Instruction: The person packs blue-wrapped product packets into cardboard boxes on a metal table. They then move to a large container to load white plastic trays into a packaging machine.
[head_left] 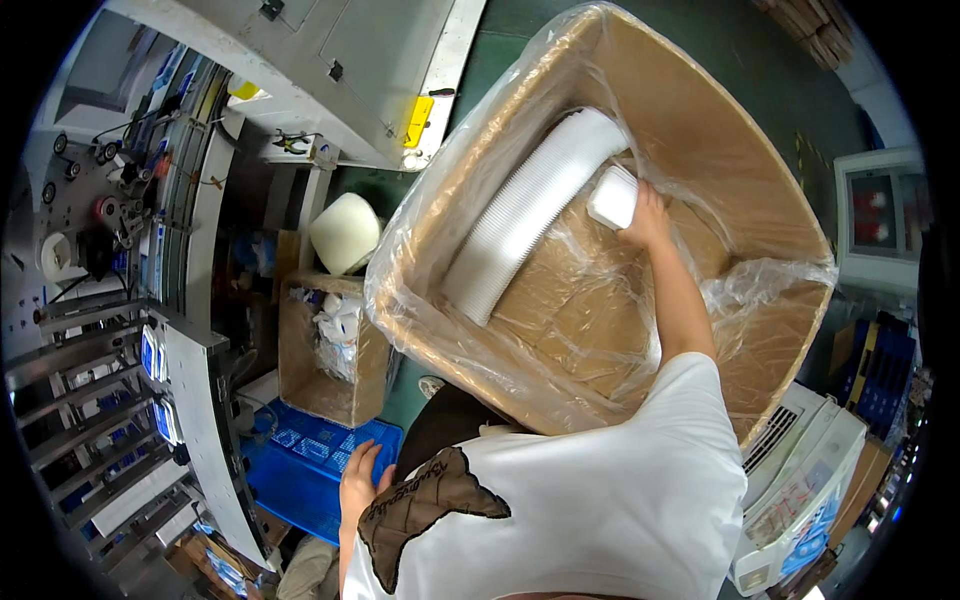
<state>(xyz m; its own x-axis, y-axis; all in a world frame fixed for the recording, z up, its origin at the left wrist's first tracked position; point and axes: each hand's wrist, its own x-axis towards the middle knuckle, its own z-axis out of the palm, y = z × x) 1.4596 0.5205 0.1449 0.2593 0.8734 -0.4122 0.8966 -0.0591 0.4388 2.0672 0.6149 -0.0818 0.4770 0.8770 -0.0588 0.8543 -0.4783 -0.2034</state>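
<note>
A large cardboard box (560, 405) lined with clear plastic film stands in front of me. Inside it lies a long, curved row of nested white plastic trays or tubs (535, 215), along the left wall. My right arm reaches deep into the box. My right hand (647, 216) is closed on the side of a white plastic tub (613, 198), close to the row's far end; how many are nested there I cannot tell. Down at my left side, my left hand (360, 482) is empty, its fingers loosely apart, beside a blue plastic crate (290, 490).
A smaller cardboard box (345, 395) with crumpled white plastic sits left of the big box, a pale rounded bin (345, 233) behind it. Machinery with a roller conveyor (90, 400) runs along the left. A white appliance (800, 490) stands at the near right.
</note>
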